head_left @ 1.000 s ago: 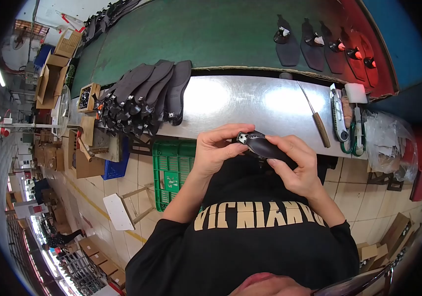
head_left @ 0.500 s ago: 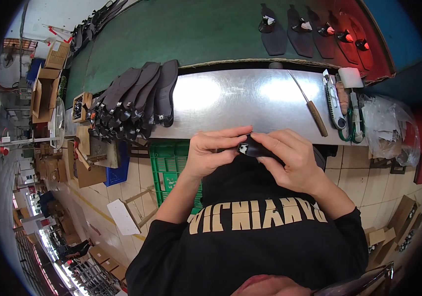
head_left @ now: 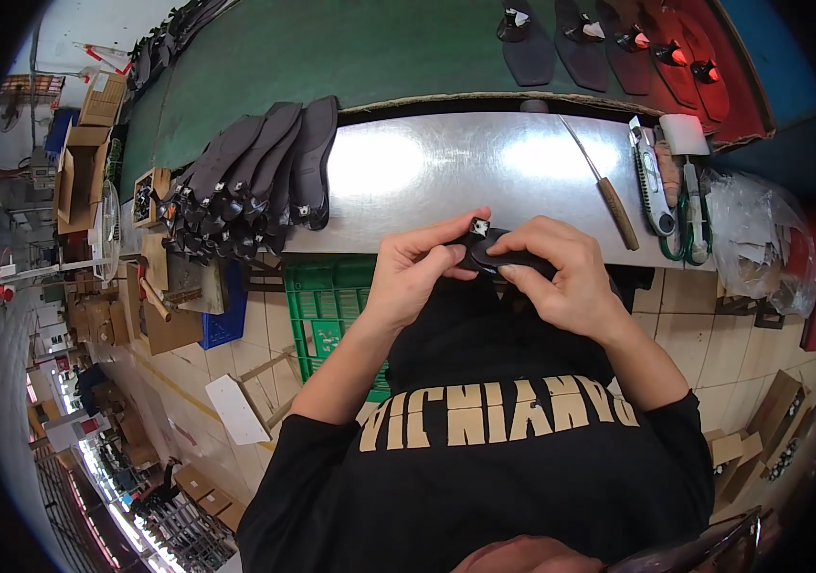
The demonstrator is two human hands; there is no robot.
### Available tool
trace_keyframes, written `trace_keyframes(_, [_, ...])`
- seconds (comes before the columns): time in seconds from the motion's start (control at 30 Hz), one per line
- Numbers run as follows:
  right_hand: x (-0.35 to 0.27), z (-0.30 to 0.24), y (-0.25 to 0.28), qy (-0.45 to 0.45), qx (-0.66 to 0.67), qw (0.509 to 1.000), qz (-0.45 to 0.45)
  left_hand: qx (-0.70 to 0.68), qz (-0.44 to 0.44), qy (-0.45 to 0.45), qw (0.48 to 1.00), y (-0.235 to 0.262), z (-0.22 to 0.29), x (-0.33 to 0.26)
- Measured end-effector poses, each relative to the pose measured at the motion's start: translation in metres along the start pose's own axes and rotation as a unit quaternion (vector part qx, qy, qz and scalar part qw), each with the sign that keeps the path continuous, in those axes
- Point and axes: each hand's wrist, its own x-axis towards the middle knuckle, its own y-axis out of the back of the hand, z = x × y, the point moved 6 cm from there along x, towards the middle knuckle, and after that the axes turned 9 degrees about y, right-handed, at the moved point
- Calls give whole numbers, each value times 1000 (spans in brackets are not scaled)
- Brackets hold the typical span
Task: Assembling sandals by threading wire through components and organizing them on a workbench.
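Both my hands hold a black sandal [head_left: 476, 252] in front of my chest, just at the near edge of the metal bench. My left hand [head_left: 415, 271] pinches its strap end, where a small shiny square ornament stands up above the fingertips. My right hand [head_left: 559, 271] grips the sandal with thumb and fingers, and part of the dark sole runs back under that palm. Left of the hands lies an overlapping pile of black sandals [head_left: 264, 158], with similar shiny ornaments along their near ends.
An awl [head_left: 616, 212], a utility knife [head_left: 653, 186] and green-handled scissors [head_left: 692, 224] lie at the right of the metal bench [head_left: 484, 177]. Beyond runs a green belt [head_left: 379, 57] with a row of sandals [head_left: 530, 57]. A green crate [head_left: 327, 325] stands below the bench.
The sandal has been turned in my fingers, so its ornament now points up and away. Both hands shifted slightly, the right fingers curling more over the strap.
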Motion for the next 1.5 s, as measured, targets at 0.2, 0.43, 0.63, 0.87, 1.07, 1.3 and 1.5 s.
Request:
trace_keyframes(0.2, [1,-10,2,67,-102,992,14,15,43,-30,998,-10,2,0])
trace_keyframes(0.43, [4,-6,2,67,-78,994,-36,22,53,-2,998,0,-1,9])
trace_keyframes(0.63, [3,0,-3,52,-53,997,-16,41,57,-6,998,-2,5,12])
trace_keyframes(0.87, [-2,0,-4,108,-113,986,51,4,67,40,997,-2,5,14])
trace_keyframes(1.07, [-8,-13,3,179,-133,971,87,-89,-8,92,992,-6,12,9])
trace_keyframes(1.3, [-3,-19,17,141,-132,970,146,17,-46,62,997,-10,20,14])
trace_keyframes(1.5, [1,-12,22,104,-127,973,164,31,-3,30,999,-14,26,25])
